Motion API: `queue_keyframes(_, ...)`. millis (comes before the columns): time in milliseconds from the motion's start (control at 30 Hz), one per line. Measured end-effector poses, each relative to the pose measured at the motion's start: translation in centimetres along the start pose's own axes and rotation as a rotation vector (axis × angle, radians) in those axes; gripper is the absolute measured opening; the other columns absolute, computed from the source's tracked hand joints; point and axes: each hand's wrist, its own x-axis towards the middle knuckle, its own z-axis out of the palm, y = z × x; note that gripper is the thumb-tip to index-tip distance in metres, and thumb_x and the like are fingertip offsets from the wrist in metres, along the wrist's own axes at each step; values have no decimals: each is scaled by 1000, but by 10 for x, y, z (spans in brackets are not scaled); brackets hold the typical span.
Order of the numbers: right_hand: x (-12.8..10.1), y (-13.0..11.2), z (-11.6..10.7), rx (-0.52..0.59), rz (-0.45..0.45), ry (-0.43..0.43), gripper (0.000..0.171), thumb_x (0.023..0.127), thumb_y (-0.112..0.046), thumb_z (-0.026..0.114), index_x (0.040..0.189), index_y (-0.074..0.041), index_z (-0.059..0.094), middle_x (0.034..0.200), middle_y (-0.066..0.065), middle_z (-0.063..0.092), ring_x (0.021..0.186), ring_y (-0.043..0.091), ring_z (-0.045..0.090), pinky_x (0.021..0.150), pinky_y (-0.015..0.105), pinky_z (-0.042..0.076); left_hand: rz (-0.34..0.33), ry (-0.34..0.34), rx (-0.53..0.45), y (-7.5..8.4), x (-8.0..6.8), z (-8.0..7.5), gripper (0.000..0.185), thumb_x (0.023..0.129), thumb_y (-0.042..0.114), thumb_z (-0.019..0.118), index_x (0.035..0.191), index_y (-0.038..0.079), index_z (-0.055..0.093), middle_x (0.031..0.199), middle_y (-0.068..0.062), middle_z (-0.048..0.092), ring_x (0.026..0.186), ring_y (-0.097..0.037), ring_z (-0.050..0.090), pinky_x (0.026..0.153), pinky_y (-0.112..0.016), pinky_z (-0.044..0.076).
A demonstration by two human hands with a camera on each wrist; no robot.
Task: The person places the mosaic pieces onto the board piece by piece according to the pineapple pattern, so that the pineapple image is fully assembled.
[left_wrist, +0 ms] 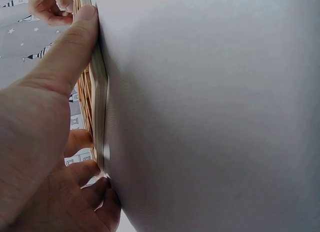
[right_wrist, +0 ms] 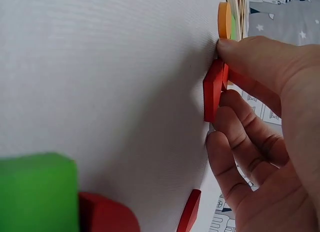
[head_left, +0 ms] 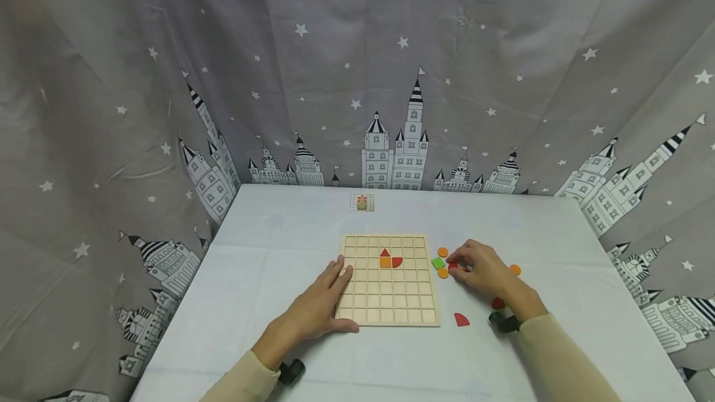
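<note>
Three pieces sit on the wooden board (head_left: 385, 303) so far: a red triangle (head_left: 385, 252) in its far half, an orange square (head_left: 385, 262) just on the near side of it, and a red quarter-circle (head_left: 397, 262) to the right of that square. At least eight more lie off the board on the counter (head_left: 268, 228), so the work looks to be at an early stage. Close by the board's right edge are a green square (head_left: 438, 262) and two orange discs, a far disc (head_left: 442, 252) and a near disc (head_left: 443, 273). The right hand (head_left: 477, 263), beside them, pinches a red piece (head_left: 453, 265) between narrowed thumb and fingers; whether it is lifted, I cannot tell. A third disc (head_left: 515, 270) lies to the right of that hand, a loose quarter-circle (head_left: 461, 319) nearer, and a dark red piece (head_left: 498, 303) and a green piece (head_left: 496, 312) by the wrist, partly hidden. The left hand (head_left: 321, 303) is spread wide, fingers on the board's left edge and thumb along its near edge. Beyond the board, toward the far edge, lies a small printed card (head_left: 362, 202) with a coloured figure on a grid, perhaps the pattern being followed.
</note>
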Motion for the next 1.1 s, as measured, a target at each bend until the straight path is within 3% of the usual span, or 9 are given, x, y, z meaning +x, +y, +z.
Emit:
queue_keyframes(533,2,-6,6,5,-22,52,20,99,-18,96,117,-15,89,115,3,75,100,16,67,93,37,65,-11,-1,2,1,0,-2,134,84,60,102,183,2,33,196,-22,16,183,-44,21,142,-64,38)
queue_keyframes(867,0,-9,5,7,-83,153,23,96,-10,95,118,-12,89,116,5,76,101,17,70,92,36,67,-10,-5,5,0,0,-1,133,85,61,101,183,3,33,197,-21,16,183,-43,21,141,-64,39)
queue_keyframes(1100,2,-17,6,68,-185,186,22,96,-1,90,116,-10,89,114,3,79,102,19,76,94,40,70,-13,-13,10,-1,2,1,132,86,59,101,183,4,33,197,-21,15,184,-43,20,142,-63,39)
